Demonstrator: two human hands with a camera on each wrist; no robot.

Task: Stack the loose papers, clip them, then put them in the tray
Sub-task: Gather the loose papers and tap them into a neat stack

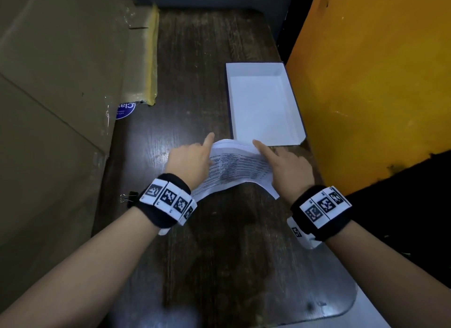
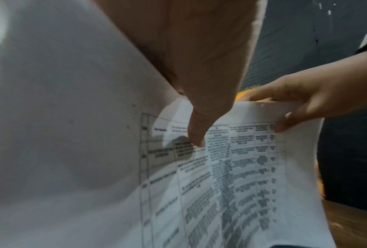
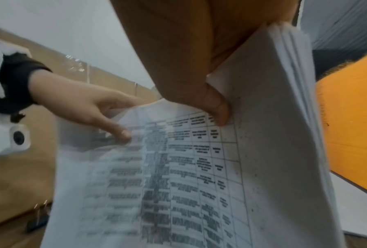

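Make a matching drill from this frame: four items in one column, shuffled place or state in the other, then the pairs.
Items
1. papers
2. binder clip
3. tray
4. cardboard box

Place or state
A. white inside, nothing in it, beside the orange panel
B. lies on the table by the left wrist, not on the papers
C. fills the left side of the table
D. bowed upward, gripped at the sides by the left hand and right hand

Pairs: 1-D, 2-B, 3-A, 4-C
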